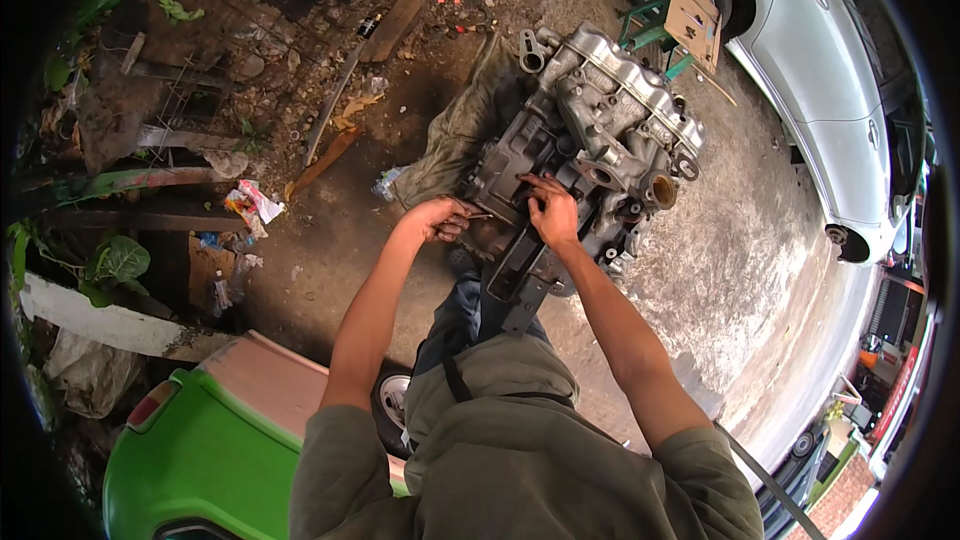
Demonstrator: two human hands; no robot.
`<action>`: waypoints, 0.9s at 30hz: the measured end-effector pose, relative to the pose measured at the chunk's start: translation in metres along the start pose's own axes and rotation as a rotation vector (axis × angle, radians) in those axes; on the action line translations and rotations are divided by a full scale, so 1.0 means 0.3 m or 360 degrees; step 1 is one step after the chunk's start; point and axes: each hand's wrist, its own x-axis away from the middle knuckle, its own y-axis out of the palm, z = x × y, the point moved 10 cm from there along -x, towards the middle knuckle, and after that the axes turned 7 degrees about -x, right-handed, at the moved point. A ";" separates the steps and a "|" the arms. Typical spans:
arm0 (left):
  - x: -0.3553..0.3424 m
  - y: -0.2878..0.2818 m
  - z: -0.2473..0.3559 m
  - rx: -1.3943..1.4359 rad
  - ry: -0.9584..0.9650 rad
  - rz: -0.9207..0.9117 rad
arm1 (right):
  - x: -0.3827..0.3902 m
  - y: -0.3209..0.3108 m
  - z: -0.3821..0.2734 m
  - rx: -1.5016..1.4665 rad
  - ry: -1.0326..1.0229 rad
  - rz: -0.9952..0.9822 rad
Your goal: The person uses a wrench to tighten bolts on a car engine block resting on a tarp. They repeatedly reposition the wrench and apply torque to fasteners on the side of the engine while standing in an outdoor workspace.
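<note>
1. Olive cloth, the shirt (530, 475) of the person working, is closest to me.
2. Past it, the left hand (447, 219) is curled, fingertips bunched at the engine's dark side; a slim piece (482, 215) shows there, but I can't tell if it's gripped.
3. The right hand (553, 213) has its fingers parted and loosely bent, fingertips touching that dark side, nothing seen in its grasp.
4. Under both hands sits the engine (620, 90), in front of the person, its silvery top farther off to the right.
5. A grimy cloth (450, 145) lies just beside it, on the left.
6. Beyond stand a green stand (650, 37) with a tan panel (693, 25), then a silver car (825, 110).
</note>
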 end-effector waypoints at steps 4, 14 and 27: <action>0.006 0.045 -0.053 0.0041 0.0236 0.0215 | 0.000 -0.002 0.000 -0.0013 0.0026 0.0007; -0.019 0.174 -0.132 -0.1280 0.0976 0.1254 | -0.024 0.000 0.001 0.0027 0.0008 -0.0009; -0.017 0.029 -0.266 0.0134 0.0739 0.0958 | -0.025 -0.001 0.002 0.0006 -0.0005 -0.0017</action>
